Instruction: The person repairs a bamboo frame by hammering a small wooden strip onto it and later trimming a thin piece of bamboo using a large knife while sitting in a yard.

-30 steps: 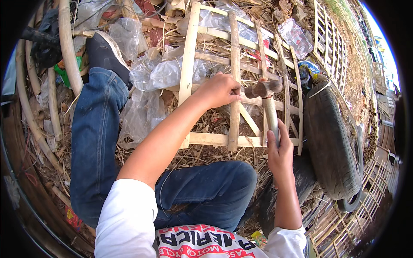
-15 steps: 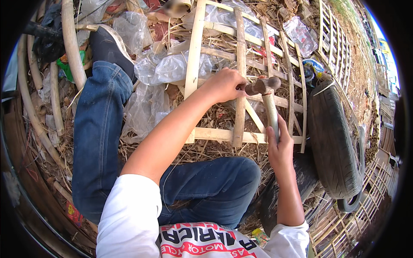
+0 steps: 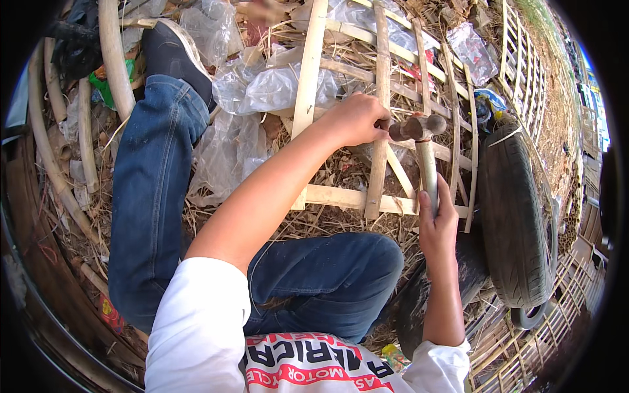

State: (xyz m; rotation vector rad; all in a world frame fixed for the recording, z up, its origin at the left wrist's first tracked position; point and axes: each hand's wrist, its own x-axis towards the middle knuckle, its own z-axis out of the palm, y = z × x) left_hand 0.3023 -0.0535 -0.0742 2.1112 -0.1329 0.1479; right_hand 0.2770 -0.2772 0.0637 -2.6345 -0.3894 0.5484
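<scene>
Gripped low on its handle by the right hand [image 3: 438, 226], the hammer [image 3: 419, 128] is held head-up, top-heavy and stiff. Beside the head, the left hand [image 3: 357, 119] is closed on a light, rigid frame [image 3: 308, 85] slat.

Outdoor rural work yard: straw-strewn ground [image 3: 327, 223], bamboo lattice frames [image 3: 380, 131], old tyre [image 3: 517, 223], scattered plastic bags [image 3: 262, 92]

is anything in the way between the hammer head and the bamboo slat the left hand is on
Nothing visible. The hammer, held in the right hand, has its head right beside the left hand on the bamboo frame; only those fingers sit close.
</scene>
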